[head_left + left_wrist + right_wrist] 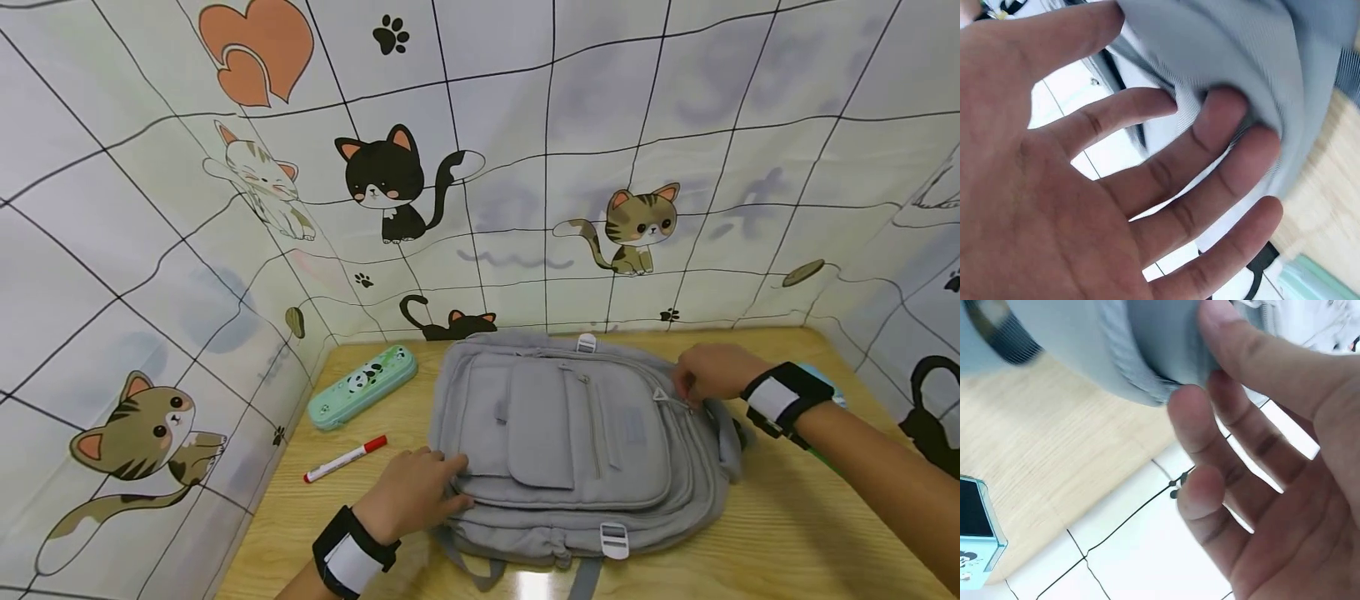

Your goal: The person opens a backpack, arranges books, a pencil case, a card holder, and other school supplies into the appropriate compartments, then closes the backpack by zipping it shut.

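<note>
Fingers of the left hand (411, 493) are spread, tips touching the left edge of the gray backpack (542, 433), located lower center in the head view. The right hand (717, 372) pinches the backpack's right end. A red-capped marker (345, 459) lies at lower left.

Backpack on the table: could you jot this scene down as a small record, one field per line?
Main item: gray backpack, lying flat on a wooden table
Left hand: fingers touch the backpack's left end
Right hand: pinches the backpack's right end, near a zipper pull
Left of backpack: green case with a panda; red-capped marker
Cut off in right wrist view: pale blue box
Backdrop: white sheeting printed with cats and grid lines
</note>
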Tool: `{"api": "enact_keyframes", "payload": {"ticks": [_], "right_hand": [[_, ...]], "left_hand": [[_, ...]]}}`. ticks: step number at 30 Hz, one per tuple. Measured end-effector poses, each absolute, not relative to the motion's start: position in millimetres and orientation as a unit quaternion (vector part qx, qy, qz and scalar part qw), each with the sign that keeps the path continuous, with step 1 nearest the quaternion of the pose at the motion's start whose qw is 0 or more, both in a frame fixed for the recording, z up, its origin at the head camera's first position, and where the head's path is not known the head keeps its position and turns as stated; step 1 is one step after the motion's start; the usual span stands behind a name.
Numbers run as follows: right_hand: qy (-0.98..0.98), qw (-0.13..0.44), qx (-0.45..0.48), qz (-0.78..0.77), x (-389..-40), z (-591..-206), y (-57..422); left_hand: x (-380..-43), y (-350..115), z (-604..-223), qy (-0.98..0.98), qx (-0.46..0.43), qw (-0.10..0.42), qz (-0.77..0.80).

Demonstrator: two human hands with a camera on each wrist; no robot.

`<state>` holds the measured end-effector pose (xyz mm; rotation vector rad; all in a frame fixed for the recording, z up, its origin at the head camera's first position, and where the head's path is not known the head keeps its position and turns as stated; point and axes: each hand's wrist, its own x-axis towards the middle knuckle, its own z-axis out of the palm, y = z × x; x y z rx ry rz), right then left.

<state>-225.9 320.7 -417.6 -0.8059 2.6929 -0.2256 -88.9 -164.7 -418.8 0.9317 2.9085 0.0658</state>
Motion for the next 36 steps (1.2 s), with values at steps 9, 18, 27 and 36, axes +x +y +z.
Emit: {"api": "enact_keyframes", "payload": {"ticks": [9, 18, 27, 36], "right_hand": [[0.949, 0.152, -0.266, -0.080, -245.8, -421.8, 318.8], [0.964, 0.119, -0.212, -0.109, -214.4, -415.7, 324.7], [0.969, 0.154, -0.184, -0.057, -192.9, -423.3, 312.7], [0.968, 0.146, -0.167, -0.116, -185.9, -429.6, 321.4]], "left_hand": [[-109.1, -157.9, -408.1, 0.934, 0.341, 0.081, 0.067], [-218.7, -42.8, -366.9, 0.907, 0.408, 0.105, 0.029], [-271.0, 112.0, -416.8, 0.884, 0.436, 0.167, -0.010], [-266.8, 161.3, -454.1, 0.873, 0.449, 0.185, 0.046]]}}
